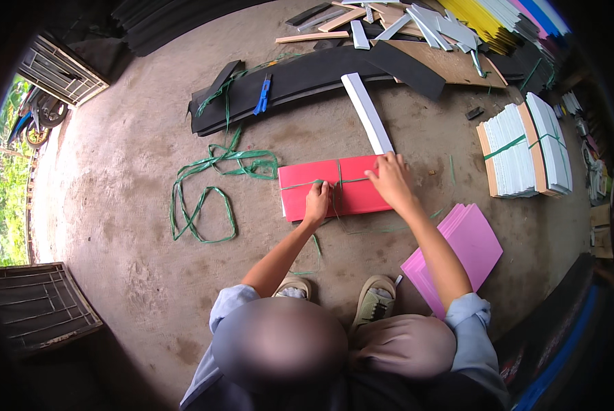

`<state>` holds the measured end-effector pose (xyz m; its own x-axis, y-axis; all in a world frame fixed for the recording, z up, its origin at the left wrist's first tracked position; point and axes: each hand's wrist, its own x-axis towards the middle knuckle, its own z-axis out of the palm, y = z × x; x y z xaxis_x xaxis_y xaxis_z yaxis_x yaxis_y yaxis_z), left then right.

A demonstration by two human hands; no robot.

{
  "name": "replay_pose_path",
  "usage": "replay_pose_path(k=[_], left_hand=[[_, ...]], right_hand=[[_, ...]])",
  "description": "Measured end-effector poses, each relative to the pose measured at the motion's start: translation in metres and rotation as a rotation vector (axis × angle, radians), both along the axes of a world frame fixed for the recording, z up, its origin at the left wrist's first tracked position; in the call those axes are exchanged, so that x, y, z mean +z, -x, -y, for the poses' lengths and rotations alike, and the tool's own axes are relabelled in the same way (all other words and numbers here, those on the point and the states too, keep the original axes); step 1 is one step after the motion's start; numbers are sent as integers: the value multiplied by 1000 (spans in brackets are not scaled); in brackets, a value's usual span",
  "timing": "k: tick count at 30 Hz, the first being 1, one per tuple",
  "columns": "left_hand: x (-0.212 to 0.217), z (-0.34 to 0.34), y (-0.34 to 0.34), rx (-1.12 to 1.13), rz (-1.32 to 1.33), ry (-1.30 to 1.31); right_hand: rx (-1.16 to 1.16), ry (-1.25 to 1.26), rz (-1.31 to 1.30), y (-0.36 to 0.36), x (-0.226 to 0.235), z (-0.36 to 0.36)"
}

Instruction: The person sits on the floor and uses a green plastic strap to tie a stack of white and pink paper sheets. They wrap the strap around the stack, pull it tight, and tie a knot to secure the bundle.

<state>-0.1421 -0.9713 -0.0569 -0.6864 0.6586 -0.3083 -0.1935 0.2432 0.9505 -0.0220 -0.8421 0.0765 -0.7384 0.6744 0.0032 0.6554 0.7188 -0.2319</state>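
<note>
The thin green plastic strap (323, 182) across the flat red sheet stack (334, 195) is pinched by left hand (316, 204) fingers; the right hand (389, 179) is pressed flat on the stack, gripping nothing. The strap should be kept taut while knotted.

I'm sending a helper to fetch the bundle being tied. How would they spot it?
On the bare concrete floor, straight ahead of the crouching person's sandals, lies the red stack of sheets, crossed by green strap, with both hands on it. The neighbouring pink sheets lie loose, and the tied white bundles sit farther right.

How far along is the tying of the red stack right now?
Done: green strap already crosses the red stack lengthwise and crosswise. In hand: left hand pinches the strap near the crossing; right hand presses the stack's right end. Left: no finished knot visible; the pink stack lies unstrapped.
</note>
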Motion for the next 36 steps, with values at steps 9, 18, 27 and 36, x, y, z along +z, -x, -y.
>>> replay_pose_path(k=[9, 18, 27, 36], left_hand=[[0, 9, -2, 215, -28, -191], [10, 15, -3, 257, 234, -318], [15, 2, -14, 257, -182, -66], [35, -7, 4, 61, -300, 197]], right_hand=[[-94, 417, -18, 61, -67, 46], [-22, 471, 117, 65, -67, 49], [-54, 402, -56, 35, -81, 25], [-120, 794, -312, 8, -90, 14]])
